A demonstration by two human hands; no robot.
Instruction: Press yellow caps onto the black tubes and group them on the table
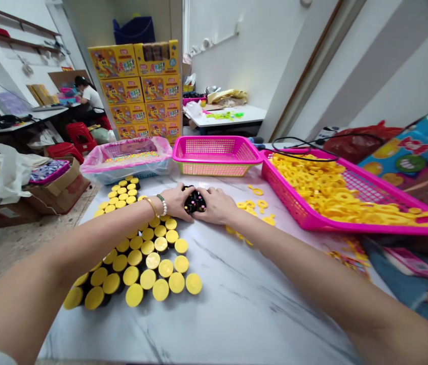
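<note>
Both hands meet over the table [232, 299], fingers curved around a small cluster of black cups [195, 201] with pink and yellow bits showing in them. My left hand [177, 202] presses on the cluster's left side, and my right hand [214, 205] on its right. How many cups there are is partly hidden by the fingers. Under and beside my left arm stand rows of black cups with yellow lids [147, 279]. To the right of my right hand lie loose yellow ring-shaped plastic pieces [262, 204].
A pink basket [285, 195] of yellow pieces stands at right. Behind my hands are an empty pink basket [217, 169] and a plastic-lined basket [130, 173] holding tiny coloured balls. Yellow boxes [141, 94] are stacked behind. A person [91, 96] sits at far left.
</note>
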